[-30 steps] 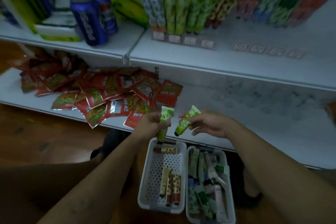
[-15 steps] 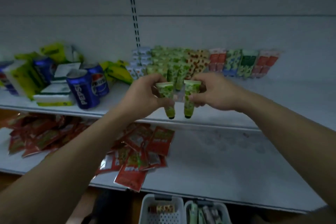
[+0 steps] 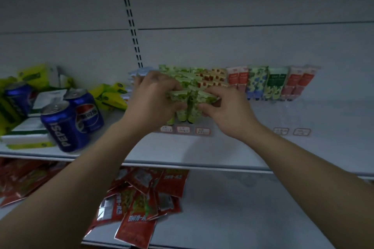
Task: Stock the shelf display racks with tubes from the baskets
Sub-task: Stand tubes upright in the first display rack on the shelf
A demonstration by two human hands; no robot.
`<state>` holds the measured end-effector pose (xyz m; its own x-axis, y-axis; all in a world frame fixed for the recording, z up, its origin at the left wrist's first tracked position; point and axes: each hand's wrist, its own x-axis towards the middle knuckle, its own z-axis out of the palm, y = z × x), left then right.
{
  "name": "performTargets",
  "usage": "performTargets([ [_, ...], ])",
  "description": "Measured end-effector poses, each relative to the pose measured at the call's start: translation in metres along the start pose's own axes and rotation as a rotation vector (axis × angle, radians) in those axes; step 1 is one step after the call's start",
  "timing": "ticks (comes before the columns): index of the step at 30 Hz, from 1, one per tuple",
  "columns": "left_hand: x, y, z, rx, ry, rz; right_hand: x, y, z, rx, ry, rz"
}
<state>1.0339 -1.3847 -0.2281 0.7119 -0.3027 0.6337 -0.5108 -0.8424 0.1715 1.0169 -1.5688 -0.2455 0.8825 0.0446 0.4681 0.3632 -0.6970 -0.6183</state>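
Looking at a white back panel (image 3: 222,6) behind everything, slotted upright strip above the left fingers. Upper shelf (image 3: 283,151) runs under both hands; lower shelf (image 3: 253,208) sits below the wrists.

Pile of red sachets (image 3: 141,208) on the lower shelf, below and between the forearms. Blue Pepsi cans (image 3: 62,127) well left of the left fingers, upright, on the upper shelf. Yellow packs (image 3: 109,97) between the cans and the left fingers.

Display rack tubes (image 3: 263,83) stand in rows at the back of the upper shelf, cap down. Green rows directly behind the fingers; red, blue-patterned and dark green ones right of the right fingers.

Left hand (image 3: 153,99): fingers and thumb curled, clamped on the flat top end of a green tube (image 3: 180,95). Right hand (image 3: 228,111): same pinch on a second green tube (image 3: 206,98). Both tubes hang cap down between the two sets of fingertips, side by side, right in front of the green rows. Can't tell if they touch the rack.

Price labels (image 3: 202,131) just below the fingers, along the rack front; text unreadable.
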Motion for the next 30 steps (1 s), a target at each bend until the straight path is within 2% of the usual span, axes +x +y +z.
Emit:
performTargets([
  [2, 0.001, -0.003, 0.008, 0.034, -0.009, 0.026, 0.003, 0.002, 0.008, 0.03, 0.025, -0.005],
  [6, 0.005, -0.01, 0.019, 0.048, -0.052, 0.102, 0.002, 0.002, 0.022, -0.054, 0.017, -0.112],
  [9, 0.009, -0.011, 0.022, 0.054, -0.05, 0.137, 0.002, 0.0, 0.024, -0.117, 0.036, -0.124],
  [18, 0.016, -0.016, 0.026, -0.02, -0.05, 0.097, 0.01, -0.003, 0.028, -0.276, 0.022, -0.129],
  [25, 0.02, -0.023, 0.021, -0.051, -0.113, 0.067, 0.015, -0.006, 0.032, -0.347, -0.001, -0.113],
  [30, 0.017, -0.022, 0.019, -0.013, -0.105, 0.135, 0.021, -0.009, 0.032, -0.446, -0.033, -0.129],
])
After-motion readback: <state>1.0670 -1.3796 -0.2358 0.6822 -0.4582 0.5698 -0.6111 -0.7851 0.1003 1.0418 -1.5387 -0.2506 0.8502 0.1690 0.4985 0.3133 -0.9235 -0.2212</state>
